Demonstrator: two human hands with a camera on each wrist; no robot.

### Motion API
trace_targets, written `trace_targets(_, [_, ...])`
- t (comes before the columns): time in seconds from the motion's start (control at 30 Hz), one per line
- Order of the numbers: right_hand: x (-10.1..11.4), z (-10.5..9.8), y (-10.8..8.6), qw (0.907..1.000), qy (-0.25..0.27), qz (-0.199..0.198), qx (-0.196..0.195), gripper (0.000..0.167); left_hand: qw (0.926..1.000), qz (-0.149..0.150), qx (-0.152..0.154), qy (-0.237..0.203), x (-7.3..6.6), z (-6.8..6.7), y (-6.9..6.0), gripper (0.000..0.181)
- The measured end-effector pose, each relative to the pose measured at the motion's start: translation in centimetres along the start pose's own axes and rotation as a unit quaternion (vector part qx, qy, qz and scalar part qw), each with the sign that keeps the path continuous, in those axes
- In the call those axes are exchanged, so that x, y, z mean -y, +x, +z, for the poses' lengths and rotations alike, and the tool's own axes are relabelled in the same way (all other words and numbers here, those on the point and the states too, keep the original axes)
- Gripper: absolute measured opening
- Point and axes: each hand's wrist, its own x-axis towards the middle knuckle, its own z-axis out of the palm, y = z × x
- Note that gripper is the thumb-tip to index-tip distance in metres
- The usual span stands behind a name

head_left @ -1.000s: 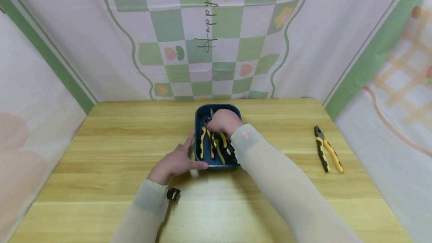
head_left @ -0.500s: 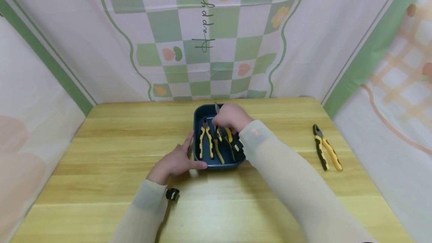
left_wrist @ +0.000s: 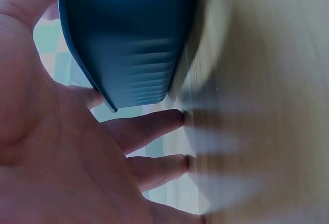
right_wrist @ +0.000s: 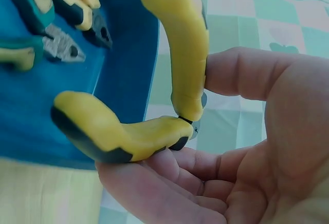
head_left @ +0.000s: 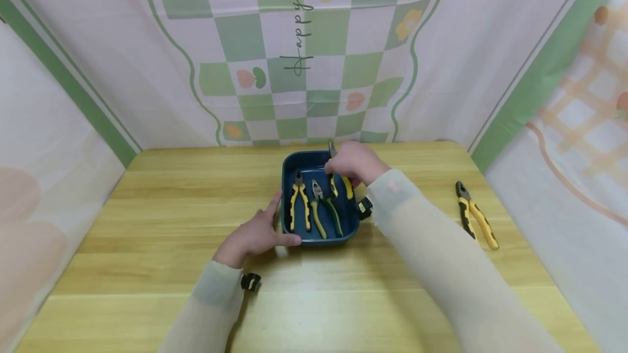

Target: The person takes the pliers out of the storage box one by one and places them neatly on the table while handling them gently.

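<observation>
A dark blue tray (head_left: 321,242) stands in the middle of the wooden table. My right hand (head_left: 358,161) grips a pair of pliers (right_wrist: 187,54) with yellow and black handles, held above the tray's right back corner. The handles spread apart in the right wrist view; thumb and fingers lie around them near the pivot. Inside the tray lie yellow-and-black pliers (head_left: 299,181) at left and green-and-yellow pliers (head_left: 317,192) beside them. My left hand (head_left: 255,233) rests at the tray's left near corner, thumb on the rim. Its other fingers stretch out straight, with tips down at the tabletop in the left wrist view.
Another pair of yellow-and-black pliers (head_left: 465,208) lies on the table at right, partly behind the right sleeve. A patterned cloth (head_left: 333,59) hangs at the table's back edge. Small black devices sit at both wrists.
My right hand has lifted and moved right and back with its pliers, from inside the tray to above its back corner. The green-and-yellow pliers have come into fuller view. The left hand stays put.
</observation>
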Motion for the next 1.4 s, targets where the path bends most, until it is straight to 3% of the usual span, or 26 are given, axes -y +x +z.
trace_targets(0.27, [-1.7, -0.5, -0.4, 0.9999, 0.010, 0.013, -0.002, 0.029, 0.9999, -0.009, -0.003, -0.009, -0.1, 0.1, 0.0, 0.121])
trace_targets(0.63, [-4.0, -0.9, 0.1, 0.9998, 0.018, 0.011, 0.007, 0.029, 1.0000, 0.002, -0.003, -0.002, 0.1, 0.1, 0.0, 0.122])
trace_targets(1.2, [-7.2, 0.0, 0.2, 0.9987, 0.030, 0.034, 0.021, 0.031, 1.0000, 0.001, -0.003, 0.003, 0.2, 0.1, 0.1, 0.121])
trace_targets(1.4, [-8.8, 0.5, 0.3, 0.9985, 0.023, 0.043, 0.025, 0.039, 1.0000, 0.000, -0.002, 0.000, 0.2, 0.0, 0.0, 0.122])
